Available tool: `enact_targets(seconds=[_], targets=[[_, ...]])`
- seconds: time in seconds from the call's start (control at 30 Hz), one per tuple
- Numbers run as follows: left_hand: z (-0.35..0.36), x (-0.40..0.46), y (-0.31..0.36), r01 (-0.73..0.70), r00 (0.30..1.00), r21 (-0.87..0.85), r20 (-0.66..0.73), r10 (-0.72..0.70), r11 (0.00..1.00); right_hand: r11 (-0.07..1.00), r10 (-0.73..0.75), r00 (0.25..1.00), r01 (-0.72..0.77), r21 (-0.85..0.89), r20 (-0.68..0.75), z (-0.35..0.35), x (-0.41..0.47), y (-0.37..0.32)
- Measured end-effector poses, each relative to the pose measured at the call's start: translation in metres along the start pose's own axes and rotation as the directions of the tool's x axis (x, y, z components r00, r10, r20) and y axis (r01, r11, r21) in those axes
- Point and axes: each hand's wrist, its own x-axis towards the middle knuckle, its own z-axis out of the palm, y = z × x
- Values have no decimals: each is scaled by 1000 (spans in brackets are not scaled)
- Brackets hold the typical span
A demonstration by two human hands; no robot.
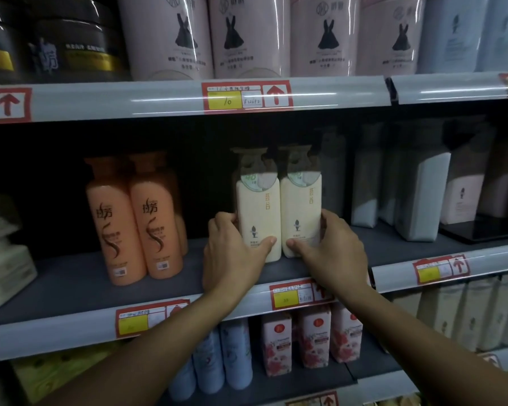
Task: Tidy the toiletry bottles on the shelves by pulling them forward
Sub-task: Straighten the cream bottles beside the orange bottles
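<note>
Left grip: the left hand (232, 253) wraps the left cream bottle (257, 221) low down, thumb across its front.
Right grip: the right hand (335, 247) clasps the right cream bottle (301, 215) likewise.
Position: touching pair, mid-depth on the middle shelf (71, 285), behind its front edge.
Handling: likely rigid, smooth plastic, moderately heavy; low hold suits sliding.
Orientation: upright, long axis vertical, labels facing the front edge.
Neighbours: orange bottles (135, 227) stand apart, leftward.

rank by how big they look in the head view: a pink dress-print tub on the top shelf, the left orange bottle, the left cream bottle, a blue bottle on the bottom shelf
1. Pink dress-print tub, though cropped at the top.
2. Left orange bottle.
3. Left cream bottle, gripped by the left hand; it stands further back, so this is unsure.
4. Blue bottle, partly hidden by the shelf edge and an arm.
</note>
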Motion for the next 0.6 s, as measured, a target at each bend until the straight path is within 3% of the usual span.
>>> enact_targets(seconds=[0.6], targets=[[6, -1, 2, 47, 998, -4, -29, -47, 999, 999, 47, 997, -48, -12, -60, 5, -1, -10]])
